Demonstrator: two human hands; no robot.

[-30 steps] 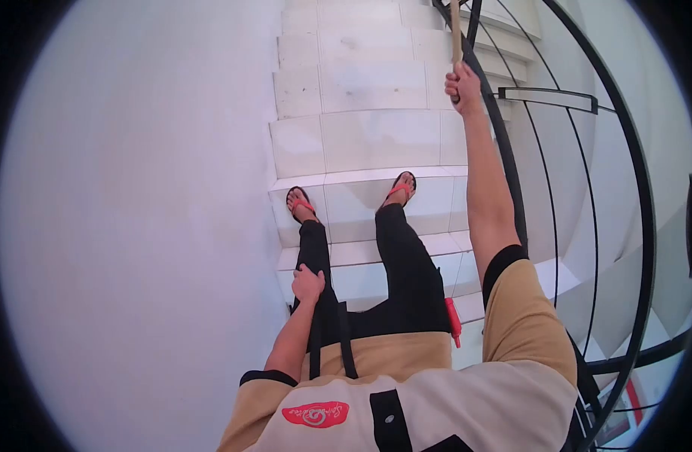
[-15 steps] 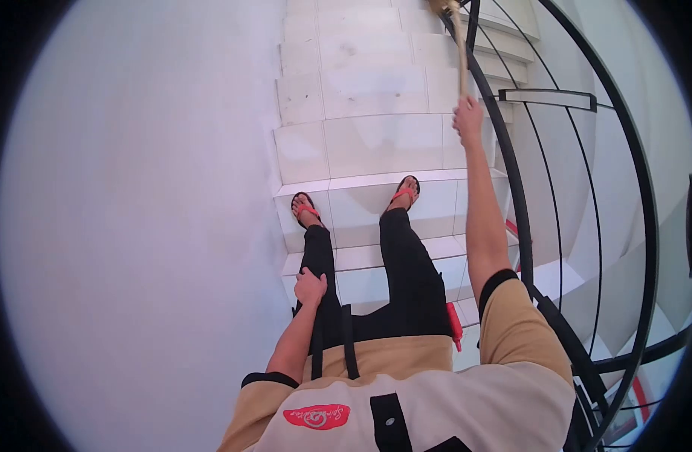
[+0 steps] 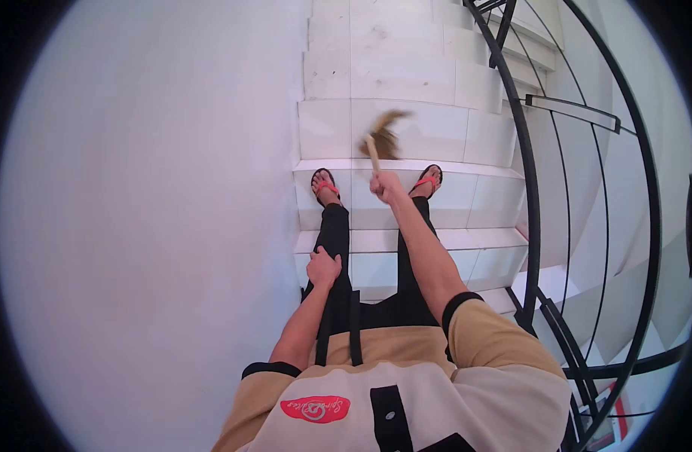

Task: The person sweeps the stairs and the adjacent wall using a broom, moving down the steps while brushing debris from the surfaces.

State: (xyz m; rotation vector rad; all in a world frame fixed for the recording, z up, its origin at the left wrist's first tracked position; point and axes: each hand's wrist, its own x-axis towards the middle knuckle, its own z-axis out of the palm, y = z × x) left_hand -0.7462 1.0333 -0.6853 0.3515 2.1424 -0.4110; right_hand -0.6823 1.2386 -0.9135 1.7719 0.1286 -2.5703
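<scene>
Wrapped around the pale handle of a small hand broom (image 3: 382, 139) is my right hand (image 3: 386, 185). The broom's brown bristles are blurred by motion over the white stair step (image 3: 406, 166) just above my feet. My left hand (image 3: 325, 267) rests on my left leg near the knee, holding nothing, its fingers lying over the black trousers (image 3: 334, 226). Both feet, in dark sandals with red straps (image 3: 325, 185), stand on the stair, the broom head between and beyond them.
A smooth white wall (image 3: 150, 226) runs along the left. On the right curves a black metal railing (image 3: 528, 173) with thin rods. More white steps (image 3: 398, 75) with dark specks lie beyond the broom.
My right hand has swung the broom from the far right by the railing, inward and nearer to my feet. My left hand stays on my leg. The view has shifted slightly.
</scene>
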